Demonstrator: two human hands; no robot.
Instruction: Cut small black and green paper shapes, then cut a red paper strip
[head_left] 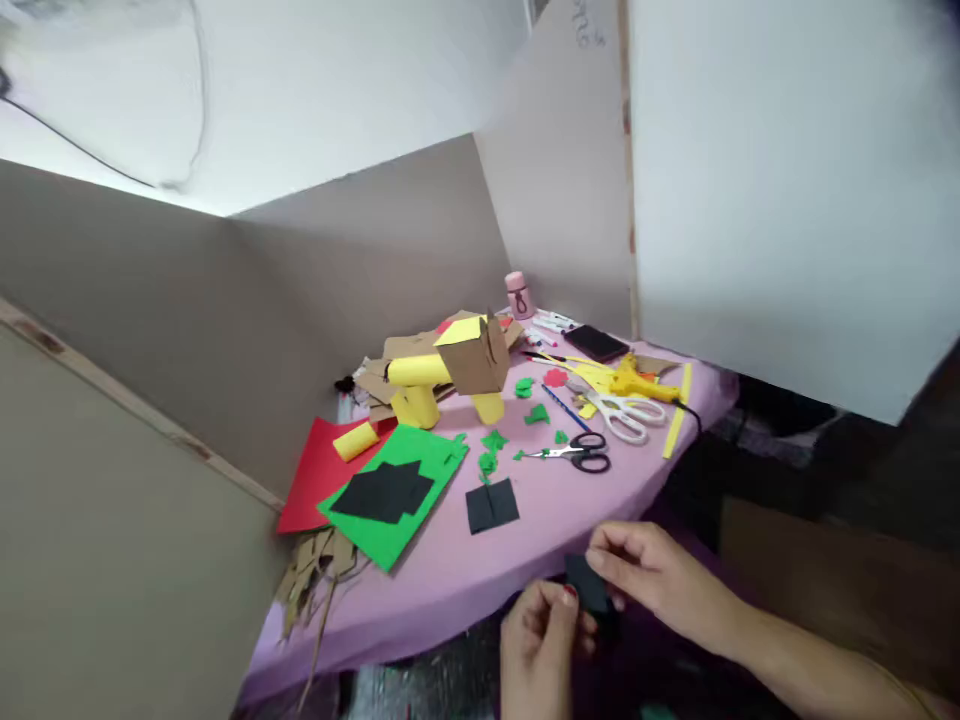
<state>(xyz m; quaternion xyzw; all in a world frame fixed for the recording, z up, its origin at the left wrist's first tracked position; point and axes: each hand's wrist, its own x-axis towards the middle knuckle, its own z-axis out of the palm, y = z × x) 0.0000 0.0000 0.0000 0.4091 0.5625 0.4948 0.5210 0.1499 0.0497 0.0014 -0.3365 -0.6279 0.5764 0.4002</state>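
Okay so I've got a small piece of black paper (583, 578) in both hands, just off the front edge of my pink-covered counter (442, 580), around 5 o'clock from the middle of it. My left hand (541, 632) is at its 7 o'clock, pinching it with the thumb on top, and my right hand (637, 565) is at about 2 o'clock, thumb and fingers closed on the edge. Going by that paper as the clock centre, a black paper square (480, 512) with a crease sits at 10, and farther out that way there's a green sheet (426, 446) with black cutouts (382, 490) on it. At 11 stands a cardboard-and-yellow model (469, 368). Straight up at 12 are black-handled scissors (574, 453), then white-handled scissors (606, 402) beyond them, with a yellow glue gun (637, 385) right beside those, between 12 and 1.
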